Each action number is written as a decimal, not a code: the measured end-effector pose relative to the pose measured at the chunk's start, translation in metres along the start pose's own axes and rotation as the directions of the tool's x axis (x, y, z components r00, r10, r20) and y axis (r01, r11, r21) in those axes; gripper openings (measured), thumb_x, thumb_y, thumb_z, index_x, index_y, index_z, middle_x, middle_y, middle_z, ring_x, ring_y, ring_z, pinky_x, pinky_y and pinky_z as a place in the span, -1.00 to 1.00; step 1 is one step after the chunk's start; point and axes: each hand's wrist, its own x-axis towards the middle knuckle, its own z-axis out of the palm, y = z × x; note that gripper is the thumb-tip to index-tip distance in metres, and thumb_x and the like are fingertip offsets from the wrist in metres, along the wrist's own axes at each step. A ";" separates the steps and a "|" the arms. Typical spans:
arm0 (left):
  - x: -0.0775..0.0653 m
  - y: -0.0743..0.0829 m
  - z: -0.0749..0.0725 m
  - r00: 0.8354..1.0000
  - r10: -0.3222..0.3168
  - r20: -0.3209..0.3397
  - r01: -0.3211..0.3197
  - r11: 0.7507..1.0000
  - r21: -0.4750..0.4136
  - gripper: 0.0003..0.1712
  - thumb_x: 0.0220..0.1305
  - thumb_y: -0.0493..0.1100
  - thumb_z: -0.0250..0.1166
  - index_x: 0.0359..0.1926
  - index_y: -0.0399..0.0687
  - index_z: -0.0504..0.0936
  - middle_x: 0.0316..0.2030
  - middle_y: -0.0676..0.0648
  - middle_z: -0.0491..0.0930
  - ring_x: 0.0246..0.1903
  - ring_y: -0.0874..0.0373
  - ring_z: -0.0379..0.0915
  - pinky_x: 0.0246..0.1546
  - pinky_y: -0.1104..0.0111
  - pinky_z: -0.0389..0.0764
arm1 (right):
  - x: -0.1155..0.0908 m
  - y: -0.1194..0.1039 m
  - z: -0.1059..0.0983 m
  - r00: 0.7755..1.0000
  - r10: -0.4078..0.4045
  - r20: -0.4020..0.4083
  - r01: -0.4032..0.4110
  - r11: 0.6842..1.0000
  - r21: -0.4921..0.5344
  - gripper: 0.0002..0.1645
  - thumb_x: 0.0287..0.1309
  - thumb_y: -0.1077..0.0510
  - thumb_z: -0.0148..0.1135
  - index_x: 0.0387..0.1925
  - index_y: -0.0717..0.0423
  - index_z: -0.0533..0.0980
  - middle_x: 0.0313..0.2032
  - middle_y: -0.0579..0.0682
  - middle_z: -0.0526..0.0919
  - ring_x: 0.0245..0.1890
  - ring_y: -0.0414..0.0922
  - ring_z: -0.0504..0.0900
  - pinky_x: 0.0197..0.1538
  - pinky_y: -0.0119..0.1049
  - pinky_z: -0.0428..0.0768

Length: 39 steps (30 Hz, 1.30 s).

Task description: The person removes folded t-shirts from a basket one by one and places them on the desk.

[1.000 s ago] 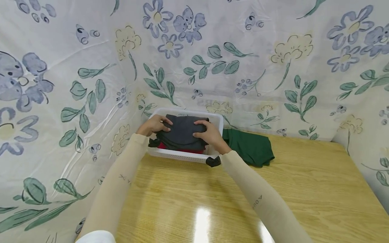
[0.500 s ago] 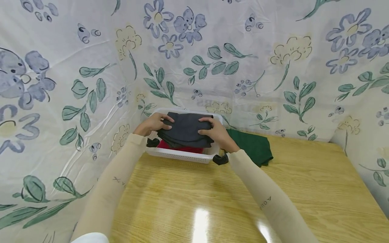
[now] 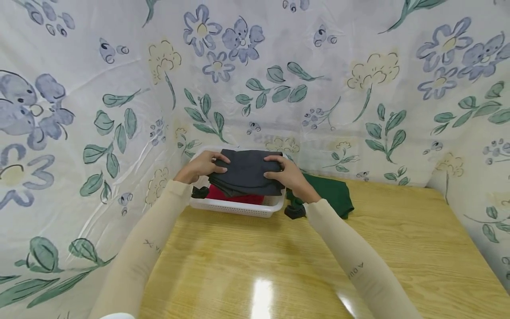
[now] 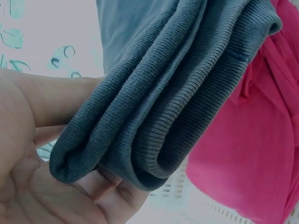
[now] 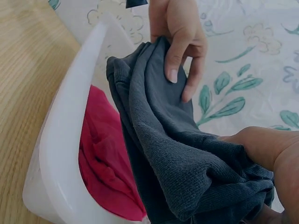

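Observation:
A folded dark grey garment (image 3: 248,170), in several layers with ribbed fabric along its edge, is held up by both hands over the white plastic basket (image 3: 235,209). My left hand (image 3: 202,165) grips its left end, thumb on one face and fingers on the other, as the left wrist view shows. At the opposite end my right hand (image 3: 288,174) pinches it between thumb and fingers. Under the grey bundle a red garment (image 5: 105,154) lies inside the basket. It looks pink in the left wrist view. The grey bundle hides the back of the basket.
To the right of the basket a dark green garment (image 3: 330,195) lies on the wooden table (image 3: 390,243), partly behind my right hand. A floral sheet (image 3: 279,88) hangs behind and along the left side, close to the basket.
Both hands have lifted the grey garment off the red one and shifted it slightly right. More of the red garment and the basket's front inside shows. The green garment stays on the table.

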 end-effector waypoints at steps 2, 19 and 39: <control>0.000 0.002 0.002 1.000 0.014 0.001 -0.014 1.000 -0.005 -0.58 0.44 -0.27 0.31 0.28 -0.19 0.58 0.53 -0.27 0.12 0.49 -0.27 0.05 0.38 -0.13 0.27 | -0.003 0.000 -0.004 1.000 -0.002 0.000 0.002 1.000 0.004 -0.41 0.31 0.08 0.42 0.33 -0.27 0.51 0.43 0.07 0.37 0.27 0.06 0.53 0.18 -0.02 0.59; 0.003 0.024 0.020 0.998 0.058 -0.001 -0.058 0.998 -0.011 -0.58 0.43 -0.24 0.33 0.27 -0.15 0.58 0.43 -0.25 0.28 0.35 -0.20 0.29 0.27 -0.04 0.43 | -0.020 0.000 -0.036 1.000 0.010 0.009 -0.011 0.999 0.040 -0.39 0.31 0.10 0.43 0.34 -0.28 0.50 0.39 0.12 0.41 0.28 0.08 0.52 0.23 0.05 0.54; 0.006 0.050 0.046 0.996 0.089 -0.011 -0.089 0.993 -0.081 -0.57 0.39 -0.25 0.38 0.25 -0.11 0.61 0.37 -0.22 0.35 0.23 -0.12 0.39 0.14 0.08 0.51 | -0.042 0.009 -0.070 1.000 -0.004 -0.016 0.005 0.999 0.054 -0.38 0.33 0.09 0.41 0.36 -0.31 0.47 0.39 0.14 0.39 0.29 0.09 0.49 0.25 0.08 0.52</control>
